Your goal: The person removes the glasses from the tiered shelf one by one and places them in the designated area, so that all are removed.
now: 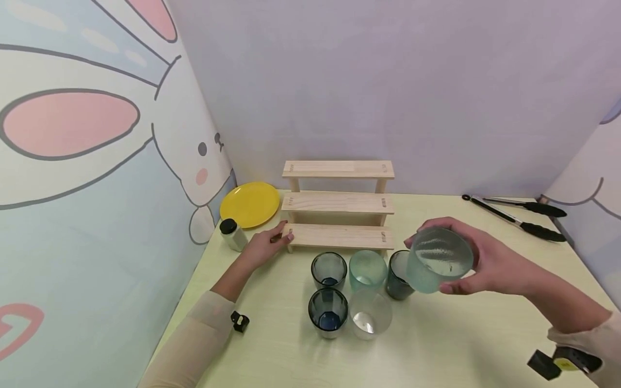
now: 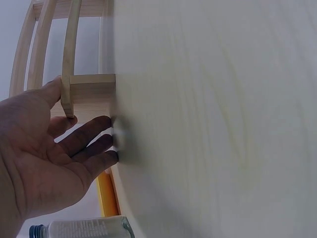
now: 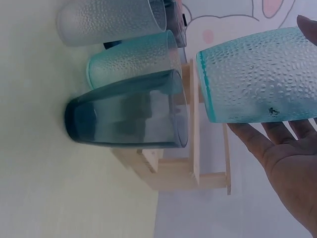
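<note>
A light wooden three-step rack [image 1: 339,203] stands at the back of the table. My left hand [image 1: 264,248] pinches the left end of its lowest step between thumb and forefinger, the other fingers hanging beside it in the left wrist view. Raised above the table, a pale teal pebbled glass [image 3: 257,77] is gripped around its side by my right hand [image 1: 490,264]. Below and left of it stand a smoky dark glass [image 3: 129,111], a teal pebbled glass [image 1: 367,269], a clear glass [image 1: 370,315] and two blue-grey glasses, one behind [image 1: 329,269] and one in front [image 1: 328,312].
A yellow plate [image 1: 249,205] lies left of the rack, with a black-capped bottle [image 1: 234,235] in front of it. At the back right are black-handled tongs [image 1: 514,218]. Walls with rabbit drawings close in the left and right sides.
</note>
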The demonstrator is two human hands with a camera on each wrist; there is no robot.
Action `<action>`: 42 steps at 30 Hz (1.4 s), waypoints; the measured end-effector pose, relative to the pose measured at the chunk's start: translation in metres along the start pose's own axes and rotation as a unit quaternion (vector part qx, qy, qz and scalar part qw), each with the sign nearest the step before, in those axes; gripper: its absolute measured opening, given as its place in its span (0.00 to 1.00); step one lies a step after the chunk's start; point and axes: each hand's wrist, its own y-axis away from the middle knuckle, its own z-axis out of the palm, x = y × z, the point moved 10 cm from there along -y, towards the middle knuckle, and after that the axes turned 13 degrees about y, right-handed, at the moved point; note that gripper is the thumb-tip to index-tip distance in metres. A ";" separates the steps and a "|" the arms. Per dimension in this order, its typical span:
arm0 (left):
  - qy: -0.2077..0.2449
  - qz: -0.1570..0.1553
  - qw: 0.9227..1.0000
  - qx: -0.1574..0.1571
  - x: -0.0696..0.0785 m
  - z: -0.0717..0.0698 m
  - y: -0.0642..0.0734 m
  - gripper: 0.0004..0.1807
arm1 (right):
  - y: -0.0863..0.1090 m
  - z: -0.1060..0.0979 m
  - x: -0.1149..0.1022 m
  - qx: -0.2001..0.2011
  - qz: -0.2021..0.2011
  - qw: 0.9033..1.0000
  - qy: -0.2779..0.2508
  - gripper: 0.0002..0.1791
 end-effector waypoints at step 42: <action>-0.004 -0.004 1.000 -0.003 0.000 0.000 0.000 0.47 | 0.040 0.072 0.011 0.013 0.040 0.998 0.056 0.53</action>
